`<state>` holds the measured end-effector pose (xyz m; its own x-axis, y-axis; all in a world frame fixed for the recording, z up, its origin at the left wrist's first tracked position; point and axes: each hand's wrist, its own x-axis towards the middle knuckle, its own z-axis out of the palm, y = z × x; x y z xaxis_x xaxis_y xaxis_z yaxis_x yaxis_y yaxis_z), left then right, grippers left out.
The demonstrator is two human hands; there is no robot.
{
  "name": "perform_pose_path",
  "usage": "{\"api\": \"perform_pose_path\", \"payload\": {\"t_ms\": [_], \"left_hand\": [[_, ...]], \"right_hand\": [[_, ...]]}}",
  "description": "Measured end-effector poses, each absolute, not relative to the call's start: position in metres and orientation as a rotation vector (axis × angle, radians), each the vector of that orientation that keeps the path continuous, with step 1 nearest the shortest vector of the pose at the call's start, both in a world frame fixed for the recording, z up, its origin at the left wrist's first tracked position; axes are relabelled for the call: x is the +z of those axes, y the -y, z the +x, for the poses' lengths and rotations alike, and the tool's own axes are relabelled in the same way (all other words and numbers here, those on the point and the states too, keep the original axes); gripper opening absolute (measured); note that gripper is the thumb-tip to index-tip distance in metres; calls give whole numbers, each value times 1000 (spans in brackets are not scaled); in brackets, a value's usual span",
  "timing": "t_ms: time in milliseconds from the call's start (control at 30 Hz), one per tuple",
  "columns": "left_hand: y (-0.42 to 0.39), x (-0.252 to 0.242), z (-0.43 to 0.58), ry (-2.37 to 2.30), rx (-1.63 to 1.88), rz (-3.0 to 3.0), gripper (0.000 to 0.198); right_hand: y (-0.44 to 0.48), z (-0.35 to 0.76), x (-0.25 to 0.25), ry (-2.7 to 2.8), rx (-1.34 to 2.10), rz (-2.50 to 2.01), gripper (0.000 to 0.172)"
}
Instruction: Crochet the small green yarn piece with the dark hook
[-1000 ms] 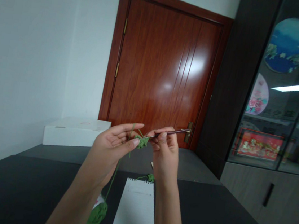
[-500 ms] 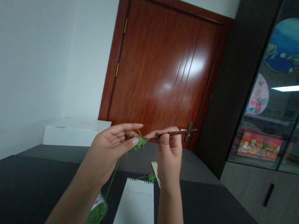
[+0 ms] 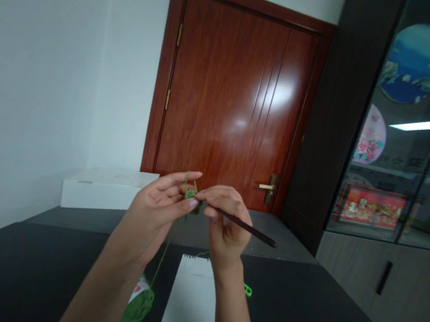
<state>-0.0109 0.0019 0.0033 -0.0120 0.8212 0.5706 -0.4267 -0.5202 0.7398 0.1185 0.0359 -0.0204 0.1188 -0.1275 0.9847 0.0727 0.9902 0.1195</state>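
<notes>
My left hand (image 3: 156, 208) pinches a small piece of green crochet (image 3: 191, 195) between thumb and fingers, with a green yarn strand running down from it. My right hand (image 3: 224, 218) is next to it and grips a dark crochet hook (image 3: 250, 228), whose shaft sticks out to the lower right. The hook's tip is hidden behind my fingers, close to the green piece. The yarn leads down to a green yarn ball (image 3: 138, 306) on the table, below my left wrist.
A white spiral notepad (image 3: 190, 296) lies under my right wrist on the black table (image 3: 29, 269). A small bright green clip (image 3: 248, 290) lies to its right. A white box (image 3: 105, 189) sits on a lower dark surface behind, before a wooden door and glass cabinet.
My right hand has turned and moved closer to my left. The hook now points down to the right instead of up to the right. The bright green clip has come into view.
</notes>
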Motion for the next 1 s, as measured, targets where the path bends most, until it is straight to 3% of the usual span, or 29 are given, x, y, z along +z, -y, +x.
{"api": "perform_pose_path", "payload": {"t_ms": [267,467,633,700,1000], "left_hand": [[-2,5,-13,-357,1568,1199,53],[1,4,-5,-398,1641,1212,47],[-2,-2,1,-532,1874,1444,47],[-3,-3,-1,-567,1918,1549,48],[-2,1,-9,-626,1857,1678,44]], "right_hand": [[-47,117,-28,1390,-108,-8,14],[-54,104,-39,1246,-452,-122,18],[-47,98,-39,1163,-622,-313,9],[-39,101,-35,1195,-615,-357,3],[-28,114,-27,1230,-421,-380,10]]}}
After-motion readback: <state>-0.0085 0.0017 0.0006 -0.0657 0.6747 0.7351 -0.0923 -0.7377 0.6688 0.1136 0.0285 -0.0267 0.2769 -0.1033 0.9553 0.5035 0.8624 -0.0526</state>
